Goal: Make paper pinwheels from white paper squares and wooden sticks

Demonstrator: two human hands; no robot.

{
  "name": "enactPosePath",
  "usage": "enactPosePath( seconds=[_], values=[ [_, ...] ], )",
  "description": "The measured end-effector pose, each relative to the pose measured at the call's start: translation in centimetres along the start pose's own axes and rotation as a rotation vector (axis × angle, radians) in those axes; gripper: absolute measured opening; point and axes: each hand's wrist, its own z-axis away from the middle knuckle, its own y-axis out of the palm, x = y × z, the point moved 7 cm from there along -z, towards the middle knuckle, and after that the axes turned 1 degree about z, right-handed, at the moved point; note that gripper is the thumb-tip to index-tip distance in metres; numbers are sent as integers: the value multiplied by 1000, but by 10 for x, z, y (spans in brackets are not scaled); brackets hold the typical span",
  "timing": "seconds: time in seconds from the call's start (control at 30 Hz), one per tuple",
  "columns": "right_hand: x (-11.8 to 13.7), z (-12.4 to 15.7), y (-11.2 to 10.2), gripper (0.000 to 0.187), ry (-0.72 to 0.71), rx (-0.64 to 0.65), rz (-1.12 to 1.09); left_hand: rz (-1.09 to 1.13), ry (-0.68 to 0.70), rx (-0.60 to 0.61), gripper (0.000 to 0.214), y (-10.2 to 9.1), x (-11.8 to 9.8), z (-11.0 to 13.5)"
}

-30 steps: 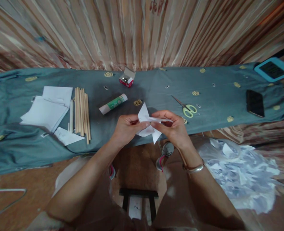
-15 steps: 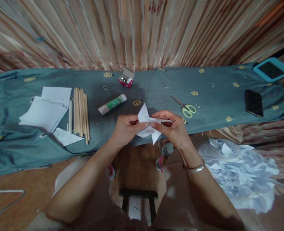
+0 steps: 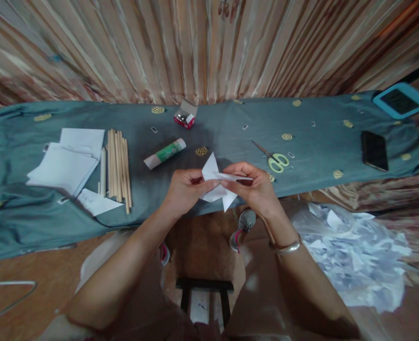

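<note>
– Left hand (image 3: 183,190), right hand (image 3: 255,188): how are they set?
– Both pinch a folded white paper (image 3: 211,167) between thumb and fingers, the thumb tips nearly meeting at its middle. It is held over the near edge of the cloth-covered table (image 3: 227,132), one corner pointing away from the person, another toward.
– And the rest, biggest first?
– A pleated curtain (image 3: 167,52) behind, then that long table, its cloth green. Below its near edge, on the right, a clear bag (image 3: 353,260) full of white paper pieces.
– On the cloth?
– White sheets (image 3: 65,163) piled at the left, wooden sticks (image 3: 115,166) side by side near them, a blue-framed device (image 3: 401,100) at the far right corner.
– Smaller still?
– A green-and-white tube (image 3: 165,154) lying slantwise; a dark phone (image 3: 374,150); green-handled scissors (image 3: 275,162) between phone and tube; lastly an open red box (image 3: 184,119) of shiny bits.
</note>
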Motion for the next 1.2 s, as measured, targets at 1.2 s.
enactPosePath(
  seconds=[1.2],
  values=[
    [0,-1,5,27,38,-12,-47,102,-1,-18,23,2,-3,0]
  ],
)
